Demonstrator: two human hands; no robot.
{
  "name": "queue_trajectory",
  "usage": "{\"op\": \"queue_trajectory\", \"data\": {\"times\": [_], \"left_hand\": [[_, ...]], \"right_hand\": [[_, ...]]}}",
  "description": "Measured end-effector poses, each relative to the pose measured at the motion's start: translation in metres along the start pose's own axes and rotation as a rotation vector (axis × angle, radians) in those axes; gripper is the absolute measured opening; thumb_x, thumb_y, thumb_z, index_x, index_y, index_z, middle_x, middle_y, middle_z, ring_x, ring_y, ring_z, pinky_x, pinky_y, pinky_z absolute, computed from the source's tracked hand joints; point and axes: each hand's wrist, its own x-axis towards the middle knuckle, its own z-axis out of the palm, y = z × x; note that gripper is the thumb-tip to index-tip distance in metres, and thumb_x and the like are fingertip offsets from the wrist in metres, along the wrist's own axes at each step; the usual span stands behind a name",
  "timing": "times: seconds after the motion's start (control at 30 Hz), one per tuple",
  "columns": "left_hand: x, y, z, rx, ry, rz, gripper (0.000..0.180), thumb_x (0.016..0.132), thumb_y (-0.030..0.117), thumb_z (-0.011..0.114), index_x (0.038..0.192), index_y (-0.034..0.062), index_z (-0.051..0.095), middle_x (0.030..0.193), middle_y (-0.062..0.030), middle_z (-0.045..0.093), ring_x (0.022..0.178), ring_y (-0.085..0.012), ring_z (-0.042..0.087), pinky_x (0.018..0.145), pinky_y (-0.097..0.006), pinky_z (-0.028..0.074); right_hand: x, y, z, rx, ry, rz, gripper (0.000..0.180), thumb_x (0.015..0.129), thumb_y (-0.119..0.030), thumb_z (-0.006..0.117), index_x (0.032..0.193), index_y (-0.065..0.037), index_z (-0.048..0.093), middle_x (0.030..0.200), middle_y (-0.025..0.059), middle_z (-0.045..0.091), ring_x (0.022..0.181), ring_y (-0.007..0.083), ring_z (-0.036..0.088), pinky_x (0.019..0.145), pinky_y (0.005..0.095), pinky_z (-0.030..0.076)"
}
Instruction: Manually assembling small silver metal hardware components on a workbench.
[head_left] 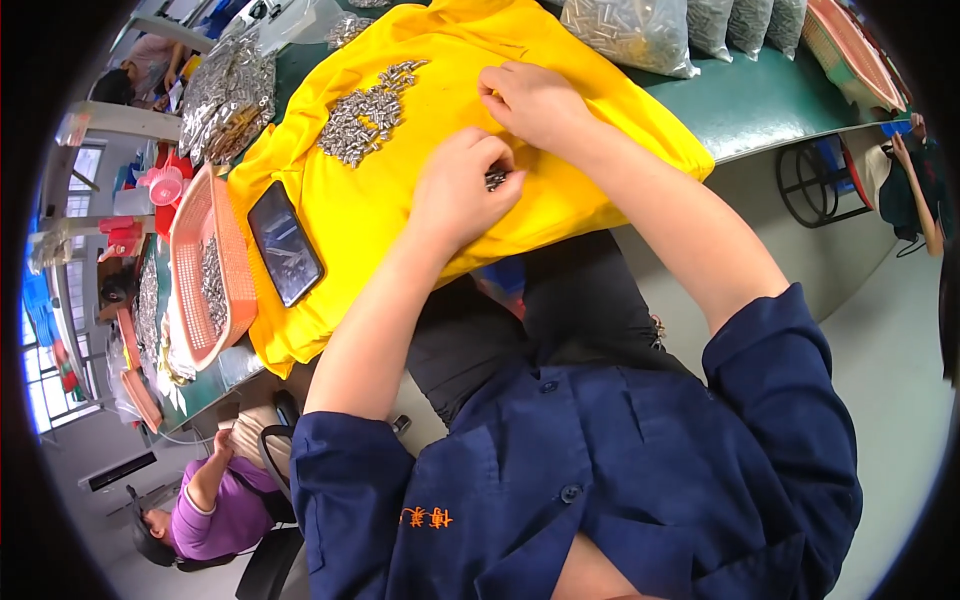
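Observation:
Curled around several small silvery metal pieces point(494, 178) is my left hand point(458, 190), held over the near part of a yellow cloth point(470, 90). My right hand point(540, 108) is a little farther and to the right, its fingers bent and pressed together low over the cloth. Whatever its fingertips hold, if anything, is hidden. A loose pile of small, shiny metal pieces point(360, 125) lies on the cloth to the left of both hands. The pieces are short and rod-like; their exact kind is too small to tell.
A dark phone point(285, 243) lies on the cloth's left side, beside a pink plastic basket point(240, 300) with metal parts. Clear bags of metal parts point(630, 35) stand at the far right edge of the green table point(760, 110). A person in purple point(215, 510) sits at lower left.

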Motion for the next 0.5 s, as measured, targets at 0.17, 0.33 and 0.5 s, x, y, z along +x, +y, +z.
{"op": "queue_trajectory", "data": {"times": [0.17, 0.33, 0.5], "left_hand": [[-0.009, -0.003, -0.018, -0.076, -0.063, 0.008, 0.017, 0.063, 0.013, 0.065, 0.071, 0.004, 0.054, 0.077, -0.0097, 0.053, 0.072, -0.0255, 0.053, 0.066, -0.033, 0.044], [-0.012, -0.003, -0.024, -0.05, -0.007, -0.018, 0.023, 0.063, 0.018, 0.067, 0.078, 0.0052, 0.056, 0.085, -0.0102, 0.054, 0.078, -0.0256, 0.054, 0.07, -0.033, 0.044], [-0.004, 0.001, -0.018, 0.137, -0.084, 0.103, 0.023, 0.064, 0.022, 0.066, 0.078, 0.0068, 0.056, 0.081, -0.0095, 0.053, 0.076, -0.0269, 0.053, 0.068, -0.034, 0.044]], "right_hand": [[-0.001, 0.001, 0.003, -0.013, 0.041, -0.006, 0.008, 0.074, -0.014, 0.052, 0.077, -0.007, 0.052, 0.071, 0.0102, 0.055, 0.067, 0.029, 0.054, 0.058, 0.0382, 0.044], [0.0, 0.003, 0.002, 0.003, 0.03, 0.006, 0.008, 0.074, -0.015, 0.052, 0.077, -0.007, 0.052, 0.071, 0.0101, 0.055, 0.068, 0.0292, 0.054, 0.058, 0.038, 0.044], [0.0, 0.001, 0.002, 0.025, 0.032, 0.009, 0.009, 0.074, -0.015, 0.051, 0.077, -0.007, 0.052, 0.071, 0.0101, 0.056, 0.068, 0.0294, 0.054, 0.058, 0.038, 0.044]]}}
